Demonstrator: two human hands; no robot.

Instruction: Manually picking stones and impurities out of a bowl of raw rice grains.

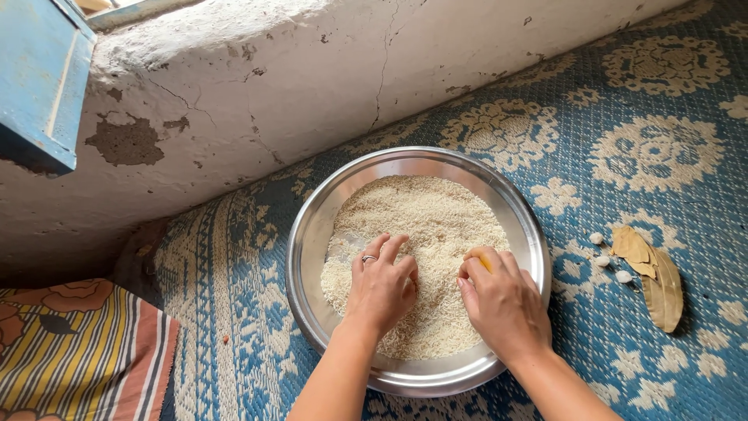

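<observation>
A round steel plate (305, 234) lies on a blue patterned mat (647, 140) and holds a spread of raw white rice (425, 214). My left hand (379, 284), with a ring on one finger, rests palm down on the rice, fingers slightly apart. Beside it, my right hand (502, 300) presses its curled fingertips into the rice. Something small and yellow (484, 260) shows at that hand's fingertips; what it is cannot be told. Bare steel shows at the plate's left side where the grains are pushed away.
Dried bay leaves (654, 273) and three small pale garlic cloves (608, 261) lie on the mat right of the plate. A cracked whitewashed wall (257, 86) runs behind. A striped cloth (78, 351) is at lower left, a blue wooden frame (39, 70) at upper left.
</observation>
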